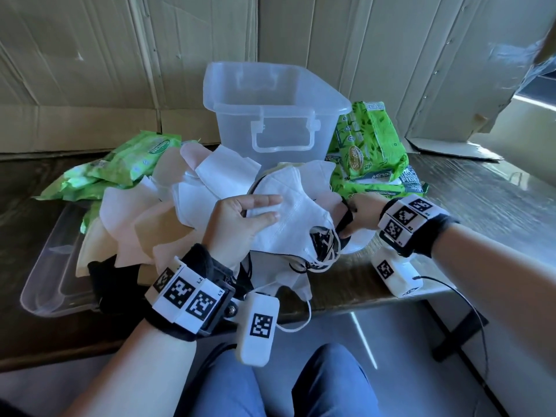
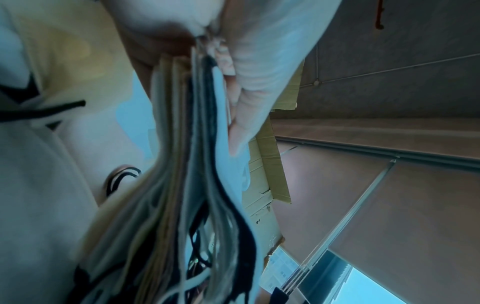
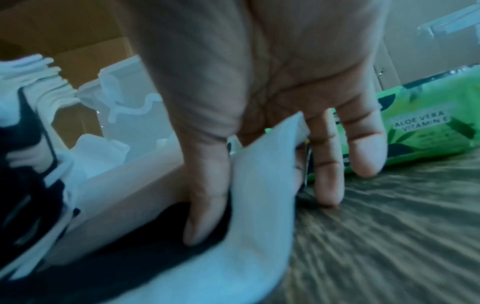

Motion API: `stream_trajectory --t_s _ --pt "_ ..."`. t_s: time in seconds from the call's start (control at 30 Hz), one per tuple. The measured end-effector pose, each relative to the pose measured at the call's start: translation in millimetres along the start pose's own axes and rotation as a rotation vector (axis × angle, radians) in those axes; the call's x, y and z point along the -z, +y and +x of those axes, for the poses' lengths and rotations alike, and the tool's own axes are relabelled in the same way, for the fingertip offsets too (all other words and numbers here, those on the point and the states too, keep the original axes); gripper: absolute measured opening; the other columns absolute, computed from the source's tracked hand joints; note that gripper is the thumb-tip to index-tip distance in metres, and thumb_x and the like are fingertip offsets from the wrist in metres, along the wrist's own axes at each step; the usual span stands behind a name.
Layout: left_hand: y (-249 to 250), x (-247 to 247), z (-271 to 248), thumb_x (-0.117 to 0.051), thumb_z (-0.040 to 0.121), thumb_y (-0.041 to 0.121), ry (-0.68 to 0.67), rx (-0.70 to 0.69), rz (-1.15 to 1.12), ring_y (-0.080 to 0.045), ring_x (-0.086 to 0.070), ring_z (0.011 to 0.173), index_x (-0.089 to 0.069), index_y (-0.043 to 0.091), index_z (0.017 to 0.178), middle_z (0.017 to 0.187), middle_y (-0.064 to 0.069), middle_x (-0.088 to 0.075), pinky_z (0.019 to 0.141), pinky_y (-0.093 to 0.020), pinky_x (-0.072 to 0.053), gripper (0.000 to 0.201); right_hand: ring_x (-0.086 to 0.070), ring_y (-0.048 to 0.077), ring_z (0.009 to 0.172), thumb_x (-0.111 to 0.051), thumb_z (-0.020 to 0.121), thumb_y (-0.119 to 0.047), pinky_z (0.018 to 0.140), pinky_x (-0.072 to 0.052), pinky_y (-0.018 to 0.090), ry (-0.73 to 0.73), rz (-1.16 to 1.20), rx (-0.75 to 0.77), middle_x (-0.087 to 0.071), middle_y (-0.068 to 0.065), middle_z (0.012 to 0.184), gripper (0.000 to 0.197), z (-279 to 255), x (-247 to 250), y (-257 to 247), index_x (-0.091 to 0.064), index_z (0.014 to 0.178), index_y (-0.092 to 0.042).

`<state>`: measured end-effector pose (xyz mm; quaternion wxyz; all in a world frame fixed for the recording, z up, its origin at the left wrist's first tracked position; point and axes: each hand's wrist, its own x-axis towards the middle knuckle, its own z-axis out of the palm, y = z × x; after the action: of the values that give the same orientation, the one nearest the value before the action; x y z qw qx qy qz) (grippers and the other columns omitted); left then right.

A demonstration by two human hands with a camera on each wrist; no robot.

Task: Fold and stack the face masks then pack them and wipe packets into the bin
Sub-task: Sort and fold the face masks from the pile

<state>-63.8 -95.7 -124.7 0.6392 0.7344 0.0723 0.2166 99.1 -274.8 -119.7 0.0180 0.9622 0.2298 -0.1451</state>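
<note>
My left hand (image 1: 270, 209) grips a stack of folded face masks (image 1: 294, 230), white on top, with black and white ear loops hanging from its right end. In the left wrist view the stack's (image 2: 192, 164) edges sit clamped against my fingers (image 2: 246, 102). My right hand (image 1: 350, 224) pinches a mask at the stack's right end. In the right wrist view a white mask (image 3: 259, 185) lies between thumb (image 3: 205, 195) and fingers (image 3: 327, 174), with the thumb on black fabric. The clear bin (image 1: 270, 94) stands behind, with nothing visible inside.
Loose white, beige and pink masks (image 1: 168, 212) are piled left of my hands, partly over a clear lid (image 1: 51, 281). Green wipe packets lie at the left (image 1: 135, 164) and stacked at the right (image 1: 370, 145). Cardboard walls stand behind the wooden table (image 1: 481, 206).
</note>
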Motion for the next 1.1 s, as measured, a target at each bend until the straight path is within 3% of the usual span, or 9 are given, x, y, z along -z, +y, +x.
stream_trajectory --t_s 0.2,0.37,0.43,0.5,0.57,0.77,0.87,0.97,1.1 --pt "-5 10 5 -0.068 0.081 0.003 0.065 0.001 0.013 0.008 -0.058 0.099 -0.069 0.03 0.084 0.098 0.017 -0.068 0.101 -0.019 -0.04 0.027 -0.048 0.02 0.066 -0.077 0.069 -0.02 0.056 -0.033 0.027 0.215 0.442 -0.014 -0.053 0.011 0.073 0.026 -12 24 4 -0.066 0.083 0.0" --pt "4 4 3 -0.062 0.085 0.006 0.047 -0.003 0.068 -0.01 -0.035 0.063 -0.066 0.036 0.094 0.082 0.0 -0.056 0.055 -0.011 -0.033 0.032 -0.044 0.021 0.068 -0.07 0.066 -0.006 0.06 -0.031 0.029 0.514 0.688 0.011 -0.049 0.013 0.073 0.024 -36 54 4 -0.06 0.083 0.008" --pt "13 -3 0 -0.062 0.084 0.003 0.026 -0.03 0.083 -0.013 -0.061 0.07 -0.067 0.026 0.106 0.082 0.006 -0.067 0.067 -0.015 -0.046 0.032 -0.041 0.021 0.063 -0.069 0.061 -0.008 0.059 -0.03 0.029 0.554 0.718 0.04 -0.044 0.011 0.066 0.025 -45 59 -6 -0.051 0.074 0.005" --pt "22 -10 -5 -0.063 0.082 0.002 -0.004 -0.05 0.101 -0.009 -0.054 0.103 -0.066 0.019 0.113 0.108 0.006 -0.045 0.089 -0.023 -0.041 0.035 -0.039 0.021 0.055 -0.066 0.067 -0.001 0.052 -0.03 0.027 0.508 0.721 0.097 -0.042 0.005 0.06 0.023 -55 60 -20 -0.044 0.066 -0.008" --pt "24 -16 -7 -0.07 0.078 0.011 -0.048 -0.07 0.108 0.003 -0.053 0.113 -0.065 0.023 0.114 0.118 0.012 -0.064 0.099 -0.014 -0.037 0.038 -0.042 0.017 0.052 -0.063 0.07 0.003 0.048 -0.033 0.026 0.431 0.755 0.18 -0.045 0.003 0.061 0.021 -64 58 -35 -0.047 0.07 -0.011" --pt "21 -20 -11 -0.073 0.047 0.052 -0.092 -0.11 0.074 -0.008 -0.059 0.106 -0.066 0.035 0.105 0.111 0.008 -0.065 0.093 -0.029 -0.048 0.061 -0.047 0.011 0.049 -0.069 0.066 -0.01 0.046 -0.037 0.023 0.224 0.953 0.327 -0.05 0.006 0.062 0.017 -68 49 -61 -0.055 0.073 -0.004" --pt "21 -17 -9 -0.076 0.049 0.049 -0.041 -0.124 0.019 -0.016 -0.065 0.098 -0.071 0.03 0.096 0.101 0.003 -0.071 0.09 -0.038 -0.052 0.051 -0.045 0.015 0.052 -0.073 0.062 -0.028 0.047 -0.034 0.026 0.168 0.988 0.384 -0.049 0.01 0.065 0.035 -69 50 -65 -0.056 0.076 0.0" --pt "20 -15 -6 -0.08 0.058 0.036 0.027 -0.094 -0.067 -0.022 -0.066 0.097 -0.074 0.021 0.091 0.096 0.001 -0.074 0.092 -0.043 -0.051 0.037 -0.052 0.013 0.057 -0.073 0.07 -0.016 0.051 -0.041 0.021 0.118 1.057 0.457 -0.055 0.013 0.071 0.026 -70 49 -65 -0.058 0.082 0.001" --pt "15 -11 -3 -0.075 0.074 0.007 0.086 -0.117 -0.043 -0.008 -0.063 0.083 -0.073 0.021 0.084 0.084 0.011 -0.073 0.082 -0.02 -0.049 0.017 -0.055 0.018 0.072 -0.074 0.057 -0.012 0.068 -0.044 0.032 0.117 1.051 0.493 -0.061 0.01 0.078 0.026 -71 46 -63 -0.063 0.08 -0.008"
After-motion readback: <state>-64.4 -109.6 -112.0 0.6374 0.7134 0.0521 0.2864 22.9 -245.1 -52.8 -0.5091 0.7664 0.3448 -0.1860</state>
